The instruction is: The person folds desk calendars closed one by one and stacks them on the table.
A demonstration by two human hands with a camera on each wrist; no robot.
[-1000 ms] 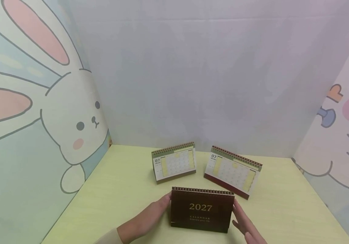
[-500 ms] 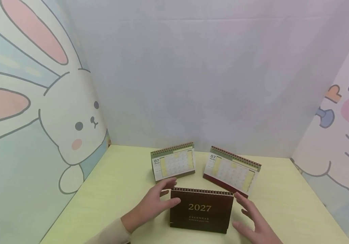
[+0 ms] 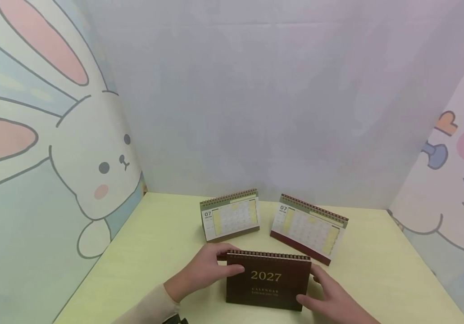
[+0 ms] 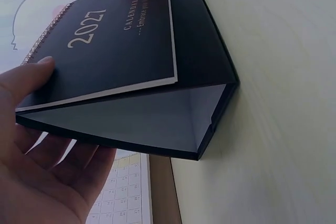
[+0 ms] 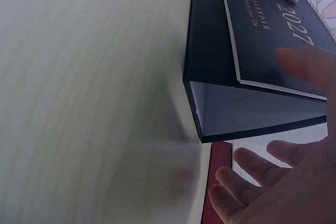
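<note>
A dark brown desk calendar (image 3: pixel 267 283) with "2027" in gold and a spiral binding along its top stands on the table at front centre. My left hand (image 3: pixel 203 270) holds its left end, thumb on the cover and fingers behind the back panel, as the left wrist view shows. At the other end, my right hand (image 3: pixel 335 299) has its thumb over the cover's edge. In the right wrist view its fingers (image 5: pixel 257 163) are spread behind the back panel with a gap. The stand's triangular hollow side (image 4: pixel 142 119) shows in the left wrist view.
Behind stand two more desk calendars turned to month 07: one with a brown base (image 3: pixel 232 216) at left, one with a red base (image 3: pixel 309 227) at right. Fabric walls with a cartoon rabbit (image 3: pixel 98 157) and another figure (image 3: pixel 459 166) flank the pale yellow table (image 3: pixel 147 252).
Both hands have shifted from the calendar's side edges, drawing slightly away and then in again. The left hand now grips the calendar's upper left end; the right thumb has come over its cover.
</note>
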